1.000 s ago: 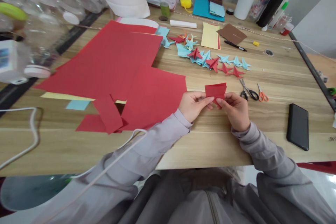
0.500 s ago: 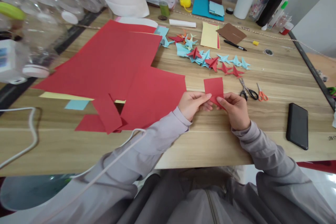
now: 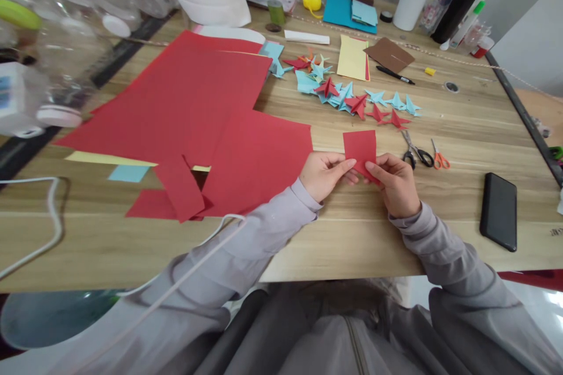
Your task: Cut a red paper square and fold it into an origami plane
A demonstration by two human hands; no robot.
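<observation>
A small red paper piece (image 3: 359, 146) is held upright-edged between both hands, near the table's middle. My left hand (image 3: 326, 174) pinches its lower left part, thumb on top. At its lower right, my right hand (image 3: 393, 183) grips it with the thumb on the face and fingers behind. Large red sheets (image 3: 189, 99) lie just left of my left hand. Beyond the hands sit several folded red and light blue paper shapes (image 3: 345, 97). Black-handled scissors (image 3: 417, 155) and small orange-handled scissors (image 3: 440, 159) rest right of my right hand.
A phone (image 3: 498, 211) lies at the right. Red strips (image 3: 179, 187) and a white cable (image 3: 55, 217) are at the left. Clear bottles (image 3: 65, 70) crowd the far left. Behind are yellow paper (image 3: 352, 57), brown paper (image 3: 389, 54) and a pen (image 3: 394, 75).
The red piece's lower part, seen bent with a crease before, now looks flatter. Both hands keep their pinch and have barely moved.
</observation>
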